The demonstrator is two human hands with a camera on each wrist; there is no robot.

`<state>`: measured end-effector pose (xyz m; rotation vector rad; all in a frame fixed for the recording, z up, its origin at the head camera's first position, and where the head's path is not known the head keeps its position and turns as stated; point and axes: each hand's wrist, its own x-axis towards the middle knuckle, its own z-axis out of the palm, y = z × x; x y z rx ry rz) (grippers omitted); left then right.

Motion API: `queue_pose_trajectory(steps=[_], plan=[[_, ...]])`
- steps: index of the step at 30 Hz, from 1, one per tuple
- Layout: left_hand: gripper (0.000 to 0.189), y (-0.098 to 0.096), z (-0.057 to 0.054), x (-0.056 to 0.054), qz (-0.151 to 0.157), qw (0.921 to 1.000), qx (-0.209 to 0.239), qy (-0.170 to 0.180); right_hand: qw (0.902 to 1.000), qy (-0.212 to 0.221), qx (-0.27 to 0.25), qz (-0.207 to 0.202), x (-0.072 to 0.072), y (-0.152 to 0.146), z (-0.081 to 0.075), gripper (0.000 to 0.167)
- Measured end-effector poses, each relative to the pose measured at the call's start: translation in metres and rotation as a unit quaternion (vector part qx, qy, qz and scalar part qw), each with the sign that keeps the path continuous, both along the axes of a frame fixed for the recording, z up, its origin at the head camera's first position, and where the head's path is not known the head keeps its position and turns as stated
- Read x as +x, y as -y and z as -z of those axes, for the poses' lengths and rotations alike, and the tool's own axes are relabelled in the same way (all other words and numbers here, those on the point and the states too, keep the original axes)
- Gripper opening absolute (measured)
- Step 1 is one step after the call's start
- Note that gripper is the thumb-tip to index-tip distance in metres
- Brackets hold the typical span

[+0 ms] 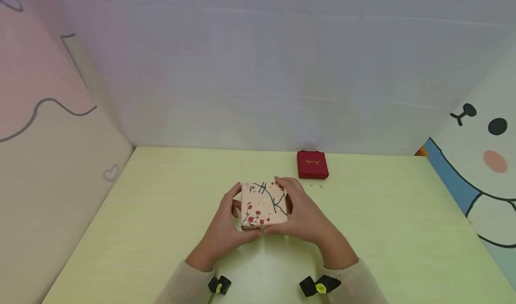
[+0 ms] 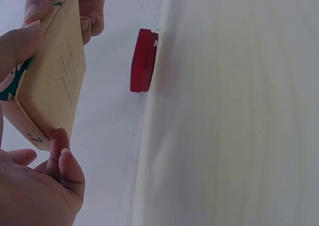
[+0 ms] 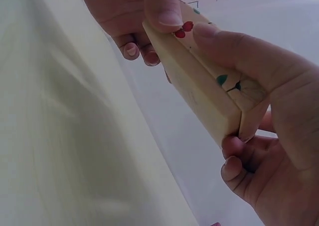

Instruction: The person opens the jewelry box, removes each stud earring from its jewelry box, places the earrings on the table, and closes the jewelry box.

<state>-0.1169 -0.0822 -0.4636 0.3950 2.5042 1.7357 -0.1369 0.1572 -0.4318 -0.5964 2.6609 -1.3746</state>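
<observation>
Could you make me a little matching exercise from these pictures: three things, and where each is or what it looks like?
1. Flowered box
2. Red box
3. Tabletop

A. Pale yellow-green in the head view
B. Held by the left hand and right hand
C. Near the back wall, gold lettering on top

Pairs: 1-B; 2-C; 3-A

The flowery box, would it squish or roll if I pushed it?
The flowery box probably won't squish: its edges look straight in the left hand and right hand. It likely won't roll: its sides are flat. It might open: what looks like a seam shows.
</observation>
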Motion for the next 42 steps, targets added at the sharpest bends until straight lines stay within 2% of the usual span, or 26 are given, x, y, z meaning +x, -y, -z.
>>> queue_pose_trajectory(steps=[8, 15, 23, 32, 42], plan=[[0.125, -0.001, 0.001, 0.000, 0.009, 0.9997, 0.019, -0.012, 0.9999, 0.007, -0.008, 0.003, 0.005, 0.000, -0.008, 0.119], [0.128, -0.004, -0.001, 0.002, 0.010, 0.9991, 0.042, 0.009, 0.9999, -0.002, -0.011, -0.006, 0.008, 0.002, -0.015, 0.119], [0.125, -0.009, 0.001, 0.003, 0.013, 0.9988, 0.046, 0.006, 0.9982, -0.021, 0.056, -0.004, 0.011, 0.001, -0.020, 0.122], [0.125, -0.011, 0.000, 0.005, 0.021, 0.9993, 0.029, 0.006, 0.9903, -0.049, 0.130, -0.002, 0.013, 0.007, -0.026, 0.122], [0.126, -0.010, -0.002, 0.004, 0.020, 0.9996, 0.019, 0.009, 0.9892, -0.065, 0.131, 0.006, 0.013, 0.009, -0.028, 0.116]])
